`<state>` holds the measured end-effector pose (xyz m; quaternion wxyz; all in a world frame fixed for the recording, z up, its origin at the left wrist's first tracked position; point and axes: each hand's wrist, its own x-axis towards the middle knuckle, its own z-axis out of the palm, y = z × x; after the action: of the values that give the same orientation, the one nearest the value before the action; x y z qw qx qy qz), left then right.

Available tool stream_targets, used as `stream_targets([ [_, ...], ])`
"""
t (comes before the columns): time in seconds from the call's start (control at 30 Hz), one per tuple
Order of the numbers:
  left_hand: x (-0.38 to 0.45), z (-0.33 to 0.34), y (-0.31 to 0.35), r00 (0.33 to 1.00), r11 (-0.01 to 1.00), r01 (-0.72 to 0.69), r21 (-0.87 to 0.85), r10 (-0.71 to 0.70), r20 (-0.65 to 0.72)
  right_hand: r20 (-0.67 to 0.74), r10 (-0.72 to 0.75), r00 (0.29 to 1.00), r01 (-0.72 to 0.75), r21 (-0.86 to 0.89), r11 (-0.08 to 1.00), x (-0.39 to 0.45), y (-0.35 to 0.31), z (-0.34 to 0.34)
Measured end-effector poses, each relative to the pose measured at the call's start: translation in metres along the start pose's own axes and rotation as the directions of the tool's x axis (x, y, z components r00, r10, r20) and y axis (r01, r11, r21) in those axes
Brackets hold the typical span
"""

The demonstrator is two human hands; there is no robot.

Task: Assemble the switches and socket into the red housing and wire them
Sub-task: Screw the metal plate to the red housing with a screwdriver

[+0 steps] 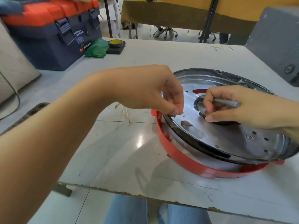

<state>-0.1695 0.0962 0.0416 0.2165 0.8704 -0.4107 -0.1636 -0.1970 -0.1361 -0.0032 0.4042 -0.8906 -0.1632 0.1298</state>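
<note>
Bright daylight; glare on the table [140, 140] left of my grip, my forearm blurred, edges bowed by the lens.

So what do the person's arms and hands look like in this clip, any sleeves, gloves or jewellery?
Both are bare: the left hand and its forearm show no sleeve, glove, watch or ring. The right hand is likewise ungloved, with no ring visible; its forearm runs out of frame, so a sleeve further up cannot be ruled out. Light blue jeans show below.

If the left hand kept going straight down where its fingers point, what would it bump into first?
Probably the shiny metal plate near its edge, just inside the red ring. The left hand's fingertips already look almost on it.
</note>
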Motion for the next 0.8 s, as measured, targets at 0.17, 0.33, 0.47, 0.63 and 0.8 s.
stream_targets([
  [0.17,-0.001,0.002,-0.004,1.0,1.0,0.002,0.017,-0.003,0.011,0.021,0.025,0.999,-0.025,-0.003,1.0,-0.002,-0.006,0.006],
  [0.33,-0.004,0.003,-0.007,0.999,1.0,0.005,0.024,-0.006,0.041,0.018,0.041,0.999,-0.04,-0.03,0.999,-0.005,-0.011,0.011],
  [0.47,-0.005,0.004,-0.008,0.999,1.0,0.004,0.02,-0.005,0.045,0.003,0.043,0.999,-0.042,-0.057,0.997,-0.005,-0.013,0.014],
  [0.63,-0.004,0.005,-0.009,0.997,1.0,-0.024,0.006,0.023,0.069,-0.005,0.041,0.999,-0.041,-0.091,0.995,-0.005,-0.014,0.015],
  [0.8,-0.004,0.005,-0.007,0.994,0.999,-0.044,0.017,0.042,0.097,0.001,0.041,0.999,-0.041,-0.088,0.995,-0.006,-0.013,0.016],
])
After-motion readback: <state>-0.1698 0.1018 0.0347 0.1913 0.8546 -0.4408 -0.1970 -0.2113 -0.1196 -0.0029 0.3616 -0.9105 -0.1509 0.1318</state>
